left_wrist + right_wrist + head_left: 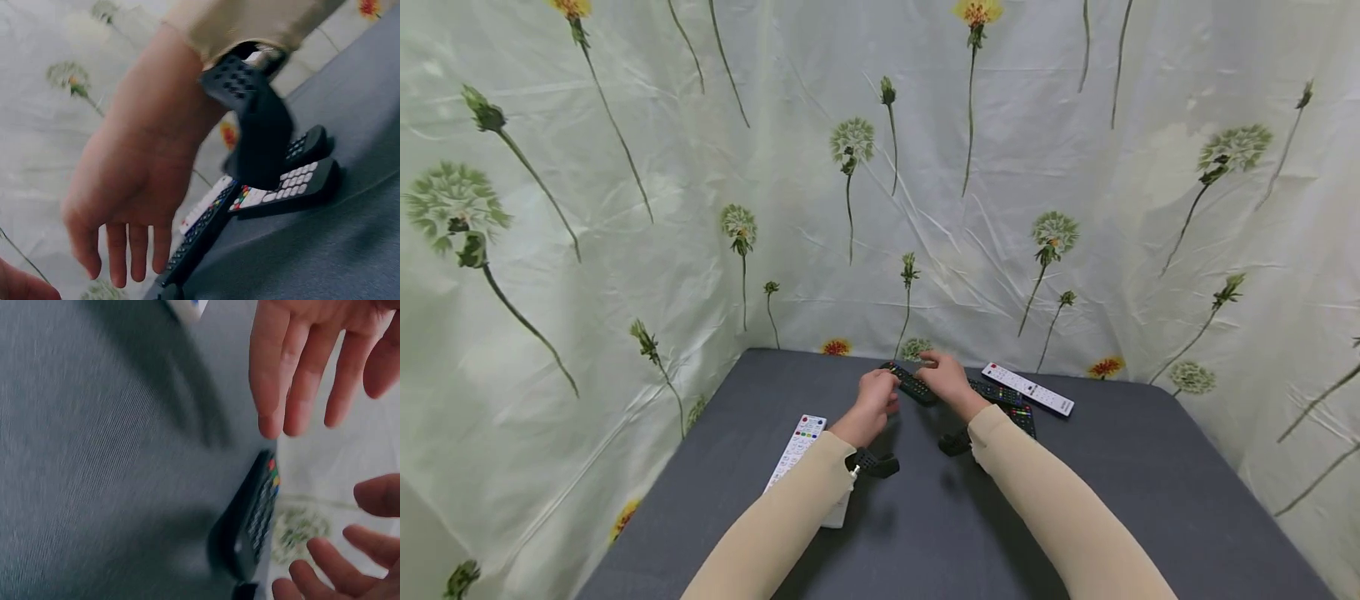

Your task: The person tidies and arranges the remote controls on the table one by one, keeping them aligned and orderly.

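Right wrist view: left hand [868,403], black remote [250,519] apart; head view unclear.

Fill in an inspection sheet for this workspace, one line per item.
Surface: dark grey table, flat.
Job's things: dark remote near the far edge, between the hands; white remote at left, partly hidden by the left sleeve; second white remote at right, beside partly hidden dark remotes.
Clutter: nothing seen.
Hands: left hand and right hand hold nothing; black straps at both wrists.
Cables: nothing seen.
Surroundings: pale dandelion-print cloth behind the table.
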`<act>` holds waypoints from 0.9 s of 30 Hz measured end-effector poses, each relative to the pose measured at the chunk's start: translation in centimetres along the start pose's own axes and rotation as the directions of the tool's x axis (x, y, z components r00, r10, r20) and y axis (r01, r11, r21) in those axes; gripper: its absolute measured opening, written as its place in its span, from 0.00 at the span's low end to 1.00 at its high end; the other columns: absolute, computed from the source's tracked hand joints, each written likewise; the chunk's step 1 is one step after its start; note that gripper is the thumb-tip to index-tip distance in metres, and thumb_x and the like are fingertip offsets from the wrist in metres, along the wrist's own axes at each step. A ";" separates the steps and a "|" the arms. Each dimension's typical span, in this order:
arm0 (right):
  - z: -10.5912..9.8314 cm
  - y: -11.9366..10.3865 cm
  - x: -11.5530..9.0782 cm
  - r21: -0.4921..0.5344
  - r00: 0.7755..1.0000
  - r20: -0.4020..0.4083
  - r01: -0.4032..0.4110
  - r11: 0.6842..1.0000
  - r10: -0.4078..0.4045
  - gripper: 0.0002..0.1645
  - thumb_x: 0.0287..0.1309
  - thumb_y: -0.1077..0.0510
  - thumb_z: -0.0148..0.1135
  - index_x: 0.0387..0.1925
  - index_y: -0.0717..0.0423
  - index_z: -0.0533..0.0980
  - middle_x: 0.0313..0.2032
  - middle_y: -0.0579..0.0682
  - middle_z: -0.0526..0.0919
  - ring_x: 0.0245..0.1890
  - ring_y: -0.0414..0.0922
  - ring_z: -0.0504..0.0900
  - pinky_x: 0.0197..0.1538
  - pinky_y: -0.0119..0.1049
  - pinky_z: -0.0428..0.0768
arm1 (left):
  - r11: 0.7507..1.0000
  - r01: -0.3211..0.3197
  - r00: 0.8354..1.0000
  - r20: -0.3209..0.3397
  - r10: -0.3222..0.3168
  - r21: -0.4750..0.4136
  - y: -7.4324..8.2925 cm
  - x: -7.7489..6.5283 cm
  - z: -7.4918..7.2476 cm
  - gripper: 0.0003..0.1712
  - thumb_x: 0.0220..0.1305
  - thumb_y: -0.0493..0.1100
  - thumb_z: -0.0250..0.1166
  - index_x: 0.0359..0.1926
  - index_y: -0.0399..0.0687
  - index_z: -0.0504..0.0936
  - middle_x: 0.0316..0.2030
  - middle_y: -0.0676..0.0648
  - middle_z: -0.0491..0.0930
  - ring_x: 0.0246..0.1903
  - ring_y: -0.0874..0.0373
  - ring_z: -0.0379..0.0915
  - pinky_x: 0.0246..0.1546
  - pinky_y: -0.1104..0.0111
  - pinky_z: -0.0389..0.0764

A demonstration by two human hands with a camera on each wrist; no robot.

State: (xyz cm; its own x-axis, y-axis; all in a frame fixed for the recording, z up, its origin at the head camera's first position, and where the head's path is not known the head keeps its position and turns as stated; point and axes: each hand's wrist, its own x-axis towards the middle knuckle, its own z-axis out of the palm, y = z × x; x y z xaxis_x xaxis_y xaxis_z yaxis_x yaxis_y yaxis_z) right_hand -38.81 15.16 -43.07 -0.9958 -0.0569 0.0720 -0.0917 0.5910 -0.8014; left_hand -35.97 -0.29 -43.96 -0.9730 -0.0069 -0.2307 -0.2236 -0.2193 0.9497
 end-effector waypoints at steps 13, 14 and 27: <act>0.8 1.9 0.3 -0.105 0.996 0.083 -0.015 0.994 0.023 0.32 0.68 0.61 0.54 0.71 0.66 0.65 0.67 0.64 0.71 0.64 0.61 0.72 0.63 0.54 0.72 | 0.952 0.196 0.980 0.031 -0.195 -0.236 -1.4 3.1 1.0 0.37 0.69 0.33 0.49 0.76 0.36 0.48 0.63 0.22 0.56 0.58 0.28 0.65 0.61 0.45 0.72; 0.8 2.1 0.4 -0.109 0.997 0.074 -0.021 0.994 0.029 0.31 0.68 0.60 0.55 0.70 0.66 0.66 0.65 0.65 0.72 0.63 0.60 0.74 0.61 0.54 0.73 | 0.953 0.194 0.981 0.020 -0.195 -0.231 -1.4 3.2 1.1 0.37 0.69 0.32 0.49 0.76 0.35 0.49 0.62 0.22 0.58 0.57 0.27 0.66 0.60 0.46 0.73; 1.7 2.4 1.0 0.011 0.988 0.041 -0.151 0.988 0.150 0.22 0.63 0.64 0.62 0.58 0.66 0.78 0.52 0.64 0.81 0.33 0.49 0.83 0.31 0.35 0.83 | 0.957 0.248 0.958 -0.105 -0.265 -0.153 -1.6 4.1 0.9 0.34 0.63 0.26 0.56 0.69 0.37 0.56 0.28 0.43 0.68 0.20 0.57 0.70 0.48 0.56 0.83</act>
State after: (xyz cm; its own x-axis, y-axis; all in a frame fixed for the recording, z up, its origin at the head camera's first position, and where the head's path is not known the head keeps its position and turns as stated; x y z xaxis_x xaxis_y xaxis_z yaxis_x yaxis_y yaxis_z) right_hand -40.06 15.15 -45.94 -0.9973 0.0000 -0.0735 0.0596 0.5843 -0.8093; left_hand -39.68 0.93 -46.21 -0.8674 -0.0513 -0.4950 -0.4462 -0.3604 0.8192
